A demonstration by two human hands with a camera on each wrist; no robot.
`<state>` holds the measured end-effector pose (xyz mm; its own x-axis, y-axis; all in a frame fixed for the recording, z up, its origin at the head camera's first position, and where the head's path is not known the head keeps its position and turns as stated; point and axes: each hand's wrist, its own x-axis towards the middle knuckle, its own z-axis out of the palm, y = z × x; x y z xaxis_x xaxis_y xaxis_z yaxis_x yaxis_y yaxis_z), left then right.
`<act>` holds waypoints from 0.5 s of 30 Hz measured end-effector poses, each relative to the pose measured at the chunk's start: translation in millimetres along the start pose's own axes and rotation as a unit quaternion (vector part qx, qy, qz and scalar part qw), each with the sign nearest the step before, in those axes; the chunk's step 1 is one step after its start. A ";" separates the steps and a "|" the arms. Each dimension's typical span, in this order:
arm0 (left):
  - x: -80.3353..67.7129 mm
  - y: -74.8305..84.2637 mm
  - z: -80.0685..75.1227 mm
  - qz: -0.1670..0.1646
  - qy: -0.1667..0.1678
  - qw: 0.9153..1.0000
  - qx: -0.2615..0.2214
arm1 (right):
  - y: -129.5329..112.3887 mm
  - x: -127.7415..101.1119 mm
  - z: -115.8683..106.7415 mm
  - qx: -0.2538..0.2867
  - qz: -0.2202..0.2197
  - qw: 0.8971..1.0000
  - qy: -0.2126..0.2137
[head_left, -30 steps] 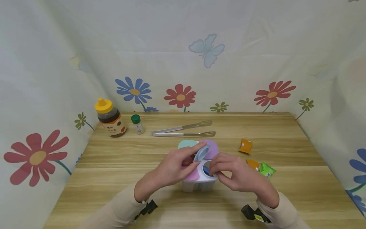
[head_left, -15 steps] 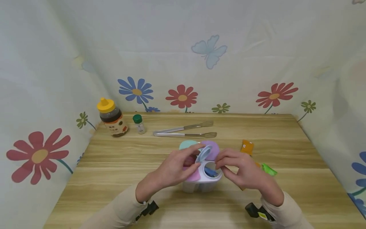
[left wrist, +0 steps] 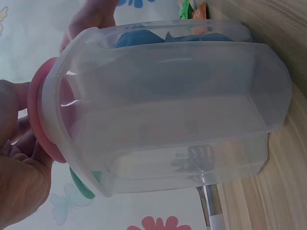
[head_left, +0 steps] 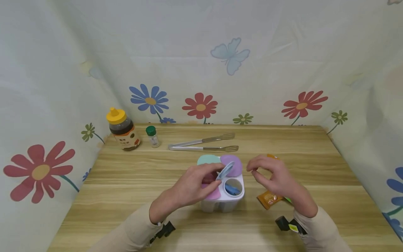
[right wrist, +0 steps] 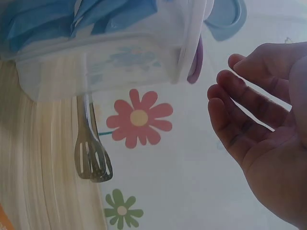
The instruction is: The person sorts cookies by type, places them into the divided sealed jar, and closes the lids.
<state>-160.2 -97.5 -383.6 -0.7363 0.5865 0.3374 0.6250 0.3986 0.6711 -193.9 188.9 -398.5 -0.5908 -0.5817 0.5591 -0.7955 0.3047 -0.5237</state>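
Observation:
My left hand (head_left: 190, 183) pinches the raised light-blue lid (head_left: 226, 170) of a clear plastic container (head_left: 218, 206) with a white top. Beneath that lid, a round opening shows blue packets (head_left: 232, 190) inside; the right wrist view shows these blue packets (right wrist: 120, 17) through the wall. The mint lid (head_left: 207, 159), purple lid (head_left: 234, 167) and pink lid (head_left: 212, 193) lie closed, the pink one partly hidden by my left hand. To the right of the container, my right hand (head_left: 277, 176) hovers with loosely bent fingers and nothing in them.
Orange packets (head_left: 269, 199) and a green packet (head_left: 288, 199) lie under and beside my right hand, partly covered. Behind the container are metal tongs (head_left: 201, 144), a green-capped shaker (head_left: 153, 138) and a yellow-capped honey bottle (head_left: 124, 134). A flowered cloth (head_left: 176, 63) hangs behind the table.
My right hand has drawn out of the round opening and moved right, leaving the blue packets inside. My left hand keeps hold of the raised lid.

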 end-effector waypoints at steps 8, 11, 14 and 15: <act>-1.4 0.7 -0.2 0.009 0.002 0.999 0.032 | 11.1 -3.2 -1.8 -0.024 0.032 0.999 0.000; -1.6 0.6 0.1 0.021 0.005 0.999 0.045 | 14.0 -4.7 -1.5 -0.032 0.049 0.998 0.003; -2.3 0.5 0.7 0.029 0.008 0.998 0.059 | 18.7 -7.2 -1.3 -0.036 0.067 0.997 0.007; -2.5 0.9 0.8 0.030 0.008 0.998 0.062 | 20.3 -8.1 -1.1 -0.038 0.070 0.997 0.008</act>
<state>-157.6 -98.0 -384.4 -0.7000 0.6015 0.3849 0.6946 0.4483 0.5627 -205.5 200.6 -413.0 -0.6977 -0.5185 0.4944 -0.7133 0.4384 -0.5468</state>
